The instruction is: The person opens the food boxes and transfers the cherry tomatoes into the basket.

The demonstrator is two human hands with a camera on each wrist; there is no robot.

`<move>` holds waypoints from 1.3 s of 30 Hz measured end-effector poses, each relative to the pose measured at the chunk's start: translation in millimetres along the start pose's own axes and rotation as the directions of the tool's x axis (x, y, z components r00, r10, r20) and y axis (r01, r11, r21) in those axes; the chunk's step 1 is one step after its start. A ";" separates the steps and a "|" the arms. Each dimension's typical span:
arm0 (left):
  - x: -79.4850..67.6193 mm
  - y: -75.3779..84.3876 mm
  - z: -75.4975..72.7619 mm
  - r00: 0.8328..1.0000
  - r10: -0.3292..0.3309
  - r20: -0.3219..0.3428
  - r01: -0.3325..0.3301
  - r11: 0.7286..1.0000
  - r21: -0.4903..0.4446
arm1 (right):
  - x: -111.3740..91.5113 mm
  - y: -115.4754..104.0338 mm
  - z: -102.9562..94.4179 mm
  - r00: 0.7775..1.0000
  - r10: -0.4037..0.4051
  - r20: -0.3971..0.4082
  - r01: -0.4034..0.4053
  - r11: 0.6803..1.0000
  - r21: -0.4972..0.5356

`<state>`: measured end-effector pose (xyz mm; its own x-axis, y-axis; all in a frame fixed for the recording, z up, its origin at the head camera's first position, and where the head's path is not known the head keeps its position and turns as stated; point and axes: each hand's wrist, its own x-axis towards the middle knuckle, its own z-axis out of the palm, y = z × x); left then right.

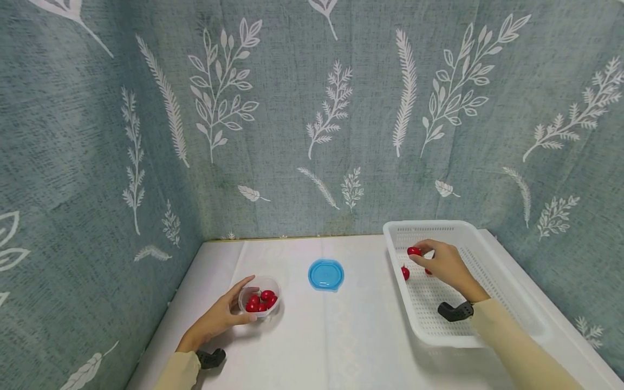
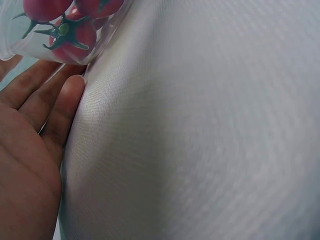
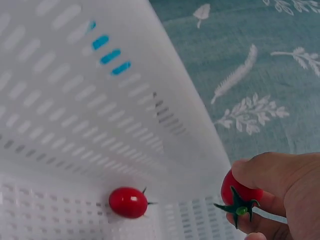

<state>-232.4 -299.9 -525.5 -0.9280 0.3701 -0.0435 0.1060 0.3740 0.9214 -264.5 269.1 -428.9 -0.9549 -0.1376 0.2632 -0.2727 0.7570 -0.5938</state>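
My right hand (image 1: 444, 265) pinches a red cherry tomato (image 3: 241, 195) with a green calyx between thumb and fingers, over the white perforated basket (image 1: 424, 329). Inside that basket another cherry tomato (image 3: 128, 202) lies near the left wall; a further tomato (image 1: 428, 271) is mostly hidden by the hand. On the left, my left hand (image 1: 219, 317) holds a small clear plastic container (image 1: 266, 283), its fingers and thumb round the sides. Several cherry tomatoes (image 1: 261, 301) lie in the container, their green calyxes showing in the left wrist view.
A blue lid (image 1: 326, 274) lies flat on the white tablecloth (image 1: 361, 325) between the container and the basket. Patterned grey-green fabric (image 1: 292, 135) stands behind the table and along both sides. Raised basket walls surround the right hand's area.
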 end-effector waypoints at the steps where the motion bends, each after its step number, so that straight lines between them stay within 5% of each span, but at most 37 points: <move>1: 0.1 0.0 0.0 1.000 0.000 0.000 0.000 1.000 0.001 | -0.5 1.3 -0.9 1.000 0.010 -0.001 -0.010 1.000 -0.004; 39: 0.8 -2.3 0.7 1.000 -0.012 -0.008 0.012 1.000 -0.003 | -18.7 38.4 -27.6 0.975 0.221 -0.029 -0.223 0.957 -0.185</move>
<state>-233.1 -299.9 -527.9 -0.9321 0.3585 -0.0516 0.0936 0.3762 0.9218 -254.0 318.4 -435.7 -0.9877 0.0520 0.1473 -0.0265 0.8735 -0.4860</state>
